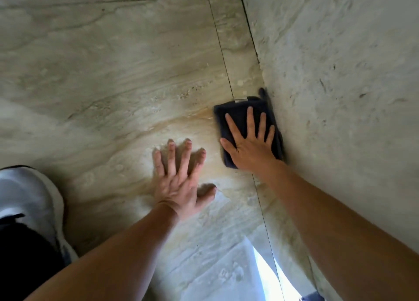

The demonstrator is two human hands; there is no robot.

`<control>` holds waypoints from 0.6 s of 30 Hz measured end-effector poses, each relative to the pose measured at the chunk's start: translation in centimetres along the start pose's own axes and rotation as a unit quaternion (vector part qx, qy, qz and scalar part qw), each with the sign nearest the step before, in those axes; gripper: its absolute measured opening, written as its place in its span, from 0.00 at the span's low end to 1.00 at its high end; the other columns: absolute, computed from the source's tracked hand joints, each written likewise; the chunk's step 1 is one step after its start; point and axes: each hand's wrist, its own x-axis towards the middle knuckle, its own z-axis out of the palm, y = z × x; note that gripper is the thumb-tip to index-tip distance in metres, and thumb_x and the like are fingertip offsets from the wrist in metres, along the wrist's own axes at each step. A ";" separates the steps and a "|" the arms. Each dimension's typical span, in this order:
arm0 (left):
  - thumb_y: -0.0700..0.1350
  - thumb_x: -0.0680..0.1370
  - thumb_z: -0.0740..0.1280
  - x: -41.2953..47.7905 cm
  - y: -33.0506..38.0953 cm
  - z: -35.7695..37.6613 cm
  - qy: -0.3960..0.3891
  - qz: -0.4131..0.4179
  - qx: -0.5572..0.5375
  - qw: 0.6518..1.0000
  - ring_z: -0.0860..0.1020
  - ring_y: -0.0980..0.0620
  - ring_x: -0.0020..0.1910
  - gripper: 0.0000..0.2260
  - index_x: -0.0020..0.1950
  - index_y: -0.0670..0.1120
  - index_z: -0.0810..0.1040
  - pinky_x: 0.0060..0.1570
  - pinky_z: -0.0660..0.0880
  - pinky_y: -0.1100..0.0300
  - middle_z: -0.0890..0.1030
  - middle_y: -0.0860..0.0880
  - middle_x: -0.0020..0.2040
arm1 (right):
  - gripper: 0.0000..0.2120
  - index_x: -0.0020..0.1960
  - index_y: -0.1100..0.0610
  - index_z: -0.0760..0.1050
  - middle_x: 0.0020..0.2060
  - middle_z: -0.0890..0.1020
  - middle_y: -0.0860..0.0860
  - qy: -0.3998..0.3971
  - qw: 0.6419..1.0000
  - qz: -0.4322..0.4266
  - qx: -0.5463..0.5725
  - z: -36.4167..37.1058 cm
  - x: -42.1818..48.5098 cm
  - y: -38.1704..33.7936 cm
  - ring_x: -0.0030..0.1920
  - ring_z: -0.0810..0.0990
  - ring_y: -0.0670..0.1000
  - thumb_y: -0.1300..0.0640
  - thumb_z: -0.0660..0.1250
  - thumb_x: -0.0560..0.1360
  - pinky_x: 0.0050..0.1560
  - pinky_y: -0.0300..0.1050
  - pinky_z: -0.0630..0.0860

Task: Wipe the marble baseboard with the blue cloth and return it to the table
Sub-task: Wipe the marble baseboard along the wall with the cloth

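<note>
The dark blue cloth (pixel 231 113) is folded into a pad and lies against the marble baseboard strip (pixel 238 58), at the foot of the wall. My right hand (pixel 249 146) presses flat on the cloth with its fingers spread, and its outer edge is close to the wall. My left hand (pixel 179 176) rests palm down on the marble floor just left of the cloth, with its fingers apart and nothing in it. The part of the cloth under my right palm is hidden.
The rough beige stone wall (pixel 340 96) fills the right side. The veined marble floor (pixel 102 74) spreads to the left and far side. A white and black shoe (pixel 25 198) is at the lower left. A bright patch of light lies on the floor at the bottom.
</note>
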 end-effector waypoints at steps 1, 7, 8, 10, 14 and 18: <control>0.73 0.70 0.55 0.0 0.0 -0.4 -0.009 0.000 0.003 1.000 0.49 0.29 0.79 0.44 0.80 0.51 0.60 0.71 0.50 0.24 0.54 0.38 0.82 | 0.32 0.76 0.35 0.32 0.80 0.36 0.56 0.008 1.000 0.004 -0.007 0.7 -2.4 0.2 0.77 0.37 0.68 0.30 0.38 0.75 0.72 0.73 0.41; 0.74 0.70 0.55 -0.3 0.2 -1.5 -0.082 -0.004 -0.009 0.997 0.53 0.28 0.79 0.44 0.80 0.50 0.61 0.72 0.50 0.25 0.57 0.38 0.82 | 0.32 0.78 0.38 0.37 0.80 0.47 0.61 -0.013 0.996 0.086 0.008 3.4 -11.5 0.0 0.77 0.49 0.72 0.31 0.39 0.77 0.70 0.76 0.52; 0.74 0.69 0.55 0.1 0.1 -1.7 -0.091 -0.005 -0.014 0.996 0.56 0.27 0.77 0.44 0.79 0.51 0.62 0.71 0.52 0.26 0.58 0.39 0.81 | 0.32 0.78 0.38 0.38 0.80 0.50 0.62 -0.027 0.996 0.089 0.009 3.2 -11.7 -0.1 0.76 0.51 0.73 0.30 0.38 0.76 0.69 0.76 0.54; 0.72 0.68 0.58 2.6 -1.2 -2.7 -0.056 0.028 -0.030 0.998 0.68 0.30 0.68 0.38 0.71 0.50 0.71 0.66 0.63 0.33 0.67 0.41 0.72 | 0.33 0.79 0.40 0.47 0.78 0.58 0.64 -0.050 0.993 0.103 0.014 2.6 -11.1 -0.4 0.74 0.59 0.74 0.30 0.38 0.77 0.65 0.77 0.60; 0.73 0.68 0.56 13.5 -6.1 -6.9 0.028 0.066 0.004 0.997 0.70 0.34 0.64 0.38 0.69 0.49 0.71 0.64 0.66 0.34 0.69 0.40 0.70 | 0.33 0.77 0.38 0.58 0.77 0.61 0.64 -0.079 0.990 0.119 0.018 1.0 -8.5 -0.6 0.71 0.65 0.75 0.29 0.43 0.76 0.60 0.78 0.66; 0.76 0.68 0.49 25.2 -11.2 -10.9 0.042 0.036 0.000 0.998 0.52 0.29 0.77 0.45 0.79 0.51 0.56 0.73 0.51 0.29 0.52 0.42 0.80 | 0.31 0.68 0.25 0.26 0.70 0.20 0.48 -0.057 0.989 0.121 0.070 -0.3 -2.0 -0.9 0.77 0.33 0.65 0.25 0.37 0.70 0.73 0.71 0.40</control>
